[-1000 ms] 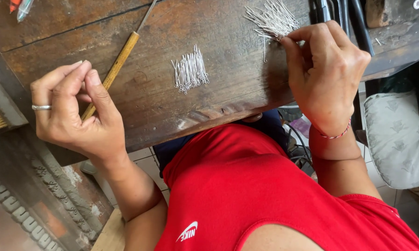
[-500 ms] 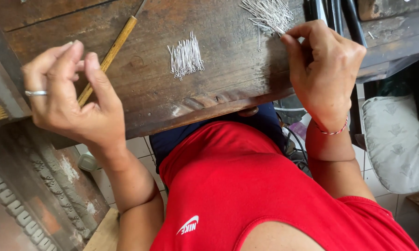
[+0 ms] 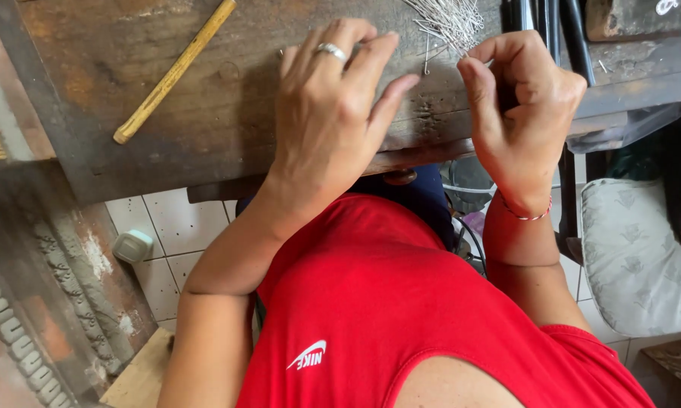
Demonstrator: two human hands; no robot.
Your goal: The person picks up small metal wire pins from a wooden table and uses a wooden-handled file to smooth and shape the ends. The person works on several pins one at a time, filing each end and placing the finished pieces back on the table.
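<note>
Wood: a worn, dark brown wooden bench top (image 3: pixel 227 106) fills the upper part of the view, its edge facing the person in the red sleeveless shirt (image 3: pixel 401 310).
Wire pile: a loose bundle of thin silvery wire pins (image 3: pixel 450 19) lies on the bench at the top, just above the right hand, kept within fingertip reach.
Right hand: the right hand (image 3: pixel 521 113) is curled, thumb and forefinger pinched together at the lower edge of the pile; they seem to nip a single fine wire, though it is too thin to be sure.
Left hand: the left hand (image 3: pixel 329 113), wearing a silver ring (image 3: pixel 330 51), rests palm down on the bench with fingers spread loosely and holding nothing, its tips pointing toward the pile, probably to steady the work.
Stick: a yellowish bamboo-like stick (image 3: pixel 174 72) lies slanted on the bench, well apart to the left of both hands, untouched.
Bracelet: a thin red cord (image 3: pixel 529 215) circles the right wrist.
Below: pale floor tiles (image 3: pixel 155 234) and a patterned grey cushion (image 3: pixel 639 257) show under the bench.
</note>
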